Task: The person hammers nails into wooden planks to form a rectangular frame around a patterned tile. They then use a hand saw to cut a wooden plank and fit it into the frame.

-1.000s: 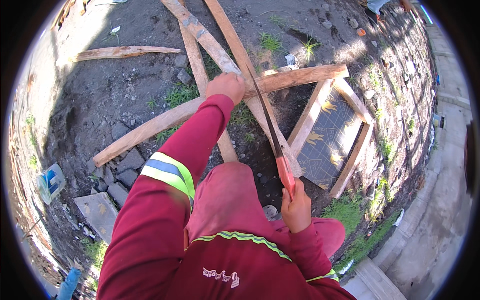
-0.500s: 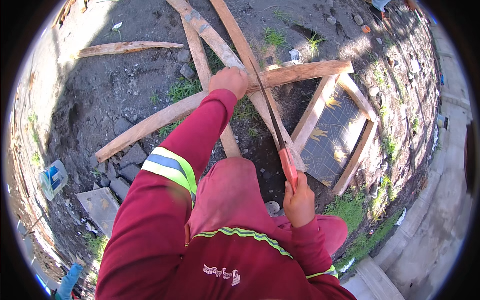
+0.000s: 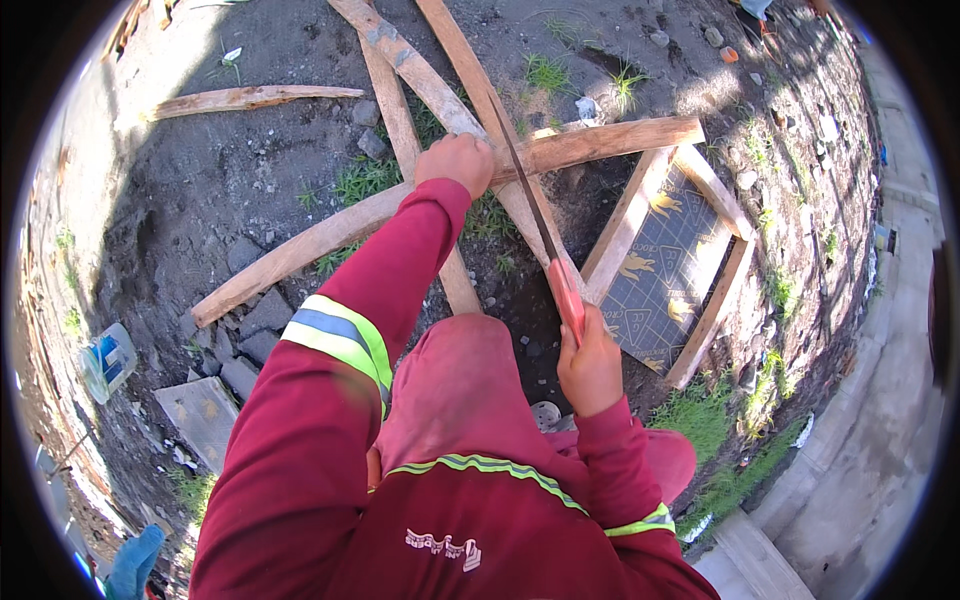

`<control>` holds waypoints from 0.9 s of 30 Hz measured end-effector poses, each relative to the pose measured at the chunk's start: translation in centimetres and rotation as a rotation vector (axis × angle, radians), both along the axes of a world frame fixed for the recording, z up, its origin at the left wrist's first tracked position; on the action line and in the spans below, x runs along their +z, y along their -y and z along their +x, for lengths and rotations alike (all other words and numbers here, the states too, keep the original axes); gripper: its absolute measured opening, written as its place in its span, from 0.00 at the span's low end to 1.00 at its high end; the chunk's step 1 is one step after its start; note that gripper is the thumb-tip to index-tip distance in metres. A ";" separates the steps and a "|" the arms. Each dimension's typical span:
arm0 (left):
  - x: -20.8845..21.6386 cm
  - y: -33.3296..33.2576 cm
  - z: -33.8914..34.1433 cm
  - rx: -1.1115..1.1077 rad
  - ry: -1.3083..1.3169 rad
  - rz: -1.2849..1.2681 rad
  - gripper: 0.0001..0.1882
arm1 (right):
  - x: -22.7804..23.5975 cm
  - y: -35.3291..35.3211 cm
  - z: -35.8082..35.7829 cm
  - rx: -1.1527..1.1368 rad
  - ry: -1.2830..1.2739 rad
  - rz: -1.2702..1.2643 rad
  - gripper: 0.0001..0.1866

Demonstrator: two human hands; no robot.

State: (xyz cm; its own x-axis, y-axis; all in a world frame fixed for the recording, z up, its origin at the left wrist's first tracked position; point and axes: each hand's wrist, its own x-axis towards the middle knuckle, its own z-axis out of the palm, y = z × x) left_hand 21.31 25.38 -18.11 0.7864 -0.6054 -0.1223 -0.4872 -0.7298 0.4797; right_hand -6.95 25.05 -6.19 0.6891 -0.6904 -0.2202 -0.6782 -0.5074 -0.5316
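A long wooden board (image 3: 610,144) lies crosswise over other lengths of timber, one end at the left near broken slabs, the other at the right. My left hand (image 3: 455,163) is closed round it near its middle. In my right hand (image 3: 589,362) is the red handle of a handsaw (image 3: 540,215). Its dark blade slants up and away, crossing the board just right of my left hand. Whether the teeth have entered the wood cannot be made out. Beneath the board, a plank (image 3: 440,97) and a second plank (image 3: 460,50) run away from me.
On the right stands a wooden frame (image 3: 712,305) with a dark printed panel. A loose wood strip (image 3: 255,97) lies far left. Broken slabs (image 3: 265,312) and a clear plastic container (image 3: 107,361) are at the left. A concrete strip (image 3: 850,440) borders the right side.
My right hand has pushed the saw forward, away from me, so the handle sits closer to the board. My left hand keeps its place on the board.
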 end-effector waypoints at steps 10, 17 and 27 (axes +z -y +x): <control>-1.2 -0.2 -0.1 0.006 0.007 0.008 0.22 | 4.3 -2.3 -2.0 -0.062 -0.021 0.055 0.20; 0.3 -3.0 0.3 -0.087 0.231 -0.404 0.21 | -4.3 1.4 1.3 0.003 0.081 -0.021 0.14; 1.1 -6.8 1.6 -0.293 -0.019 0.143 0.29 | -2.9 2.6 2.3 0.045 0.214 -0.109 0.13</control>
State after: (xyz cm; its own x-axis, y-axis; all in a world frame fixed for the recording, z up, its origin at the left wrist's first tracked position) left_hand 22.89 32.18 -17.06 0.5777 -0.7814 -0.2357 -0.6786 -0.6204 0.3932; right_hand -4.66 22.44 -9.10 0.7426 -0.6697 0.0086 -0.5313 -0.5969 -0.6012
